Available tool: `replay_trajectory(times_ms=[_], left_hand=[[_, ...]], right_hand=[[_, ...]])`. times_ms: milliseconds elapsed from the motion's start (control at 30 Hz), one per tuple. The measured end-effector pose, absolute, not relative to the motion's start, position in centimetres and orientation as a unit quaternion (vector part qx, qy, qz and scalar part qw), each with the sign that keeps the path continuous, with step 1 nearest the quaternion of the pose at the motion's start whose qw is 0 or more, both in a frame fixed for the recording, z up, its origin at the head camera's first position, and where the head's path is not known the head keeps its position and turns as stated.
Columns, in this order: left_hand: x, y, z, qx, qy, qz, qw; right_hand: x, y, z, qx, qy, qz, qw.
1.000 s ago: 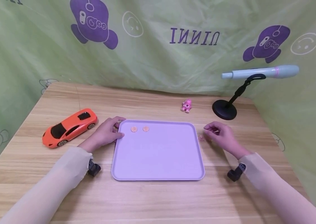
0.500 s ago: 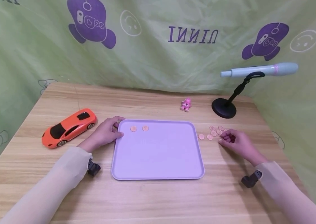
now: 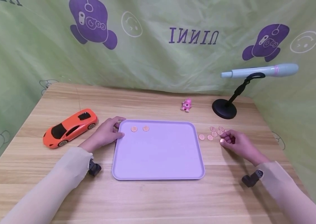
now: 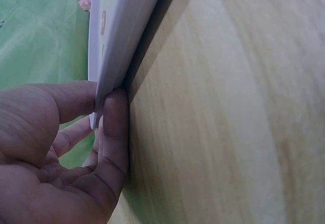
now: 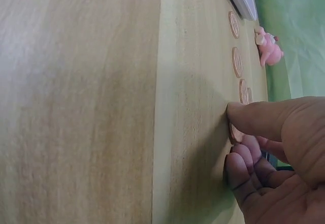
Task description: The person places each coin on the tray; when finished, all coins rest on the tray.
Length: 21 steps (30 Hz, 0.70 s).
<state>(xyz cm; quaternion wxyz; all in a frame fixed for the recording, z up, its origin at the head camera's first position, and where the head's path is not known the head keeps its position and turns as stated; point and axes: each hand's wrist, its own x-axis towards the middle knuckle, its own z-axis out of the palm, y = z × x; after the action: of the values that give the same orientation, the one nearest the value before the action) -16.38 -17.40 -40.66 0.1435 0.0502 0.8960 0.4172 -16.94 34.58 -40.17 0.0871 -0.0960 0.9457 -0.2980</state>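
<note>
My left hand pinches the left rim of a lilac tray, thumb above and fingers beneath, as the left wrist view shows. Two copper-coloured coins lie near the tray's far left corner, one coin left of the other coin. Off the tray's right side, my right hand holds a copper coin between thumb and fingertips, low over the wood. Several more coins lie between that hand and the tray; the fingers partly cover some of them.
An orange toy car sits left of my left hand. Behind the tray is a small pink bear figure. A black stand bearing a light blue microphone stands at the back right, before a green curtain.
My right hand has moved right and towards me from beside the tray, uncovering the loose coins, and a coin now shows at its fingertips. The left hand and tray stay put.
</note>
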Motion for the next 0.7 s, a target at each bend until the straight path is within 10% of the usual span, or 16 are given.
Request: replay_trajectory(times_ms=[700], left_hand=[[-16.4, -17.4, -40.6, 0.044, 0.898, 0.413, 0.148]], right_hand=[[-18.0, 34.1, -39.7, -0.069, 0.937, -0.336, 0.065]])
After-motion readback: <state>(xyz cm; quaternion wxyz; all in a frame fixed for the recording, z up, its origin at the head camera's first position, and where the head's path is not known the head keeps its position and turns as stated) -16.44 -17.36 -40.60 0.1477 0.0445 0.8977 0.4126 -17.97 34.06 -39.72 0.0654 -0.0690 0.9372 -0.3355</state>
